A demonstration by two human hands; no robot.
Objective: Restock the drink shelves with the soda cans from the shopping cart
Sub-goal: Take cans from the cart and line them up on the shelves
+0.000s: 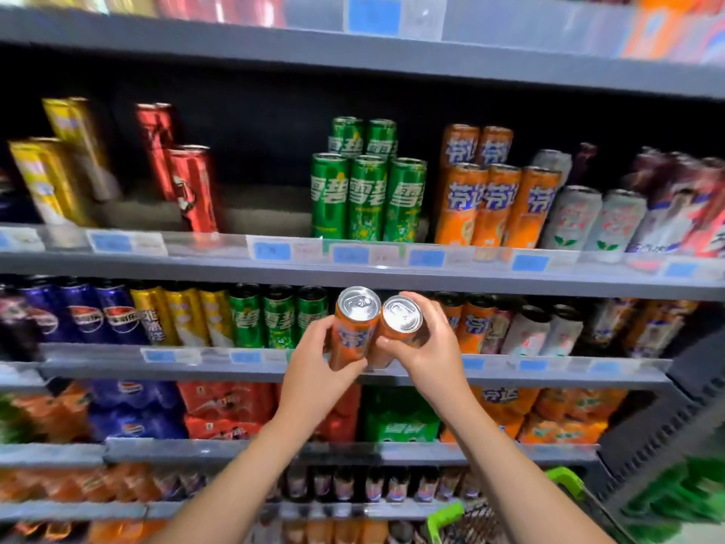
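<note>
Each of my hands holds one tall orange soda can in front of the middle shelf. My left hand (314,367) grips the left orange can (353,331) upright. My right hand (427,347) grips the right orange can (400,327), tilted with its silver top toward me. The two cans touch near their tops. Just behind them, between the green cans (278,316) and the row of orange cans (467,323), lies a gap on that shelf. The shopping cart (463,524) with green trim shows at the bottom right; its contents are hidden.
The upper shelf (235,261) carries yellow, red, green, orange and white cans, with bare room between the red (192,186) and green cans (368,198). Blue and yellow cans stand at the middle shelf's left. Multipacks fill the lower shelves. A dark rack (667,418) juts out at right.
</note>
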